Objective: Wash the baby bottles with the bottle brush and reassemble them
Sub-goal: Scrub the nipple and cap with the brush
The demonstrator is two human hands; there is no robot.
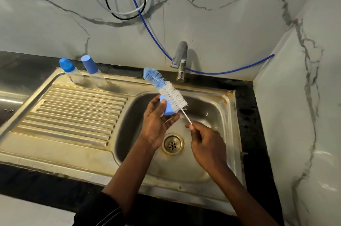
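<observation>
Head view: both hands are over the sink point(228, 107) basin, above the drain point(172, 144). The right hand point(206, 142) pinches the thin white wire stem of the brush point(166, 89) between thumb and fingertips, its grip closed on the stem's lower end. From that grip the brush slants up and away toward the tap point(180, 61), white bristles nearest the hand and blue bristles at the far tip. The left hand point(156, 126) holds a blue cap point(167, 106) at its fingertips, grip closed on it; the cap touches the white bristles from the side away from the tap.

2 bottles stand on the sink's back rim, well away from the tap on the draining-board side. The outer bottle point(71, 72) has a clear body and a rounded blue cap; a small red mark shows low on it, too small to read. The inner bottle point(94, 73), just beside it, has a clear body and a taller, straight blue cap. Both look empty, though I cannot tell for sure. The basin holds nothing loose.

The sink sits in a dark bench point(249, 115). A blue hose point(221, 73) runs behind the tap along the marble wall.
</observation>
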